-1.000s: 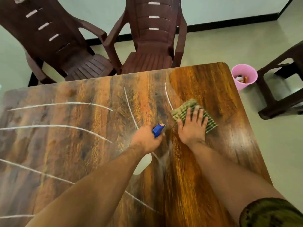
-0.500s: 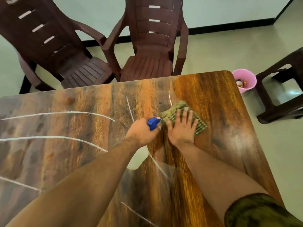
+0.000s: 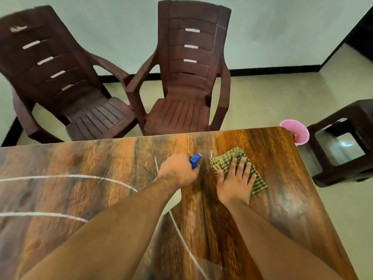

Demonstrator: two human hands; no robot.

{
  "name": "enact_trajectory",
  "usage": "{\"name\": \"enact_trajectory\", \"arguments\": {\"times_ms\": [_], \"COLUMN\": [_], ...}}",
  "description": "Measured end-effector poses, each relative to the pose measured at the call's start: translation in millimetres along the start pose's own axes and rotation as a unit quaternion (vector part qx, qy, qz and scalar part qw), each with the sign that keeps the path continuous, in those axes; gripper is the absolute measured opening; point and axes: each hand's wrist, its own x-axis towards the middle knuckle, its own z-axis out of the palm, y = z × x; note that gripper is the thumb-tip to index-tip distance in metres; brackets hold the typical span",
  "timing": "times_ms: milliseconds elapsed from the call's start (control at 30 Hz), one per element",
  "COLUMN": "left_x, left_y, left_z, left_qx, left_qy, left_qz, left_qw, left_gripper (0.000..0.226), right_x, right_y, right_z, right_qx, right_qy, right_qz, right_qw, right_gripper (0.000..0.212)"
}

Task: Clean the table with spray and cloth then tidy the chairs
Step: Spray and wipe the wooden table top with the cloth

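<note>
We find the green checked cloth (image 3: 232, 156) lying flat on the bench (image 3: 80, 199), towards its far right corner. The right grip (image 3: 236, 180) is laid on top of it, fingers straight and spread, pressing it to the surface. Just to the left, apart from the cloth, the left grip (image 3: 178, 170) is curled round a spray bottle (image 3: 195, 160), of which little but the blue head shows. The bench top is glossy, wood-grained brown, crossed by thin pale curved lines; we cannot tell what they are. Beyond its far edge two dark brown plastic chairs stand side by side, the left chair (image 3: 66, 83) angled, the middle chair (image 3: 189, 77) squarely facing the bench. Off the right corner a pink bin (image 3: 295, 131) sits on the pale floor (image 3: 262, 102) beside a dark stool (image 3: 347, 142). A pale wall (image 3: 121, 27) with black skirting closes the room.
</note>
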Motion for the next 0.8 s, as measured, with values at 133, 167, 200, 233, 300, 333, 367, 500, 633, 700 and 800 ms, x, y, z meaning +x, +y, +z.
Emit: {"name": "enact_trajectory", "arguments": {"times_ms": [133,167,200,233,300,333,367,500,633,700,800], "left_x": [17.8,19.9,21.5,22.1,21.8,20.9,20.6,19.8,19.1,17.1,11.5], "left_y": [4.1,2.5,-0.7,-4.8,-16.1,-21.6,-28.3,-48.3,-59.1,-65.4,-77.9], "left_z": [-10.7,-12.6,-14.3,-15.5,-17.8,-18.3,-19.1,-21.8,-23.4,-25.1,-31.1], "left_qx": [0.017,0.018,0.016,0.011,0.007,0.008,0.010,-0.011,-0.032,-0.042,-0.047], "left_qy": [0.023,0.027,0.030,0.036,0.050,0.058,0.065,0.071,0.074,0.072,0.072], "left_qz": [0.012,0.015,0.018,0.019,0.017,0.017,0.016,0.003,0.006,0.008,0.009], "left_qw": [1.000,0.999,0.999,0.999,0.999,0.998,0.998,0.997,0.997,0.996,0.996], "left_gripper": [0.024,0.023,0.023,0.022,0.022,0.023,0.024,0.022,0.021,0.022,0.021], "right_x": [21.6,33.8,47.4,61.9,86.6,92.4,93.2,67.5,83.1,98.5,103.1], "right_y": [-3.5,-9.6,-17.9,-28.2,-56.7,-71.5,-86.1,-93.5,-35.8,-29.2,-74.0], "right_z": [-5.9,-9.1,-12.7,-15.9,-18.5,-17.6,-14.8,-11.1,-27.8,-32.3,-24.3], "right_qx": [-0.026,-0.019,-0.006,0.015,0.041,0.030,0.006,-0.098,-0.133,-0.126,-0.053], "right_qy": [0.004,0.002,-0.002,-0.004,-0.011,-0.015,-0.020,-0.054,-0.069,-0.042,-0.026], "right_qz": [-0.039,-0.034,-0.015,0.013,0.040,0.009,-0.056,-0.387,-0.448,-0.304,-0.103], "right_qw": [0.999,0.999,1.000,1.000,0.998,0.999,0.998,0.915,0.882,0.944,0.993], "right_gripper": [0.072,0.072,0.072,0.071,0.071,0.071,0.070,0.069,0.071,0.074,0.072]}}
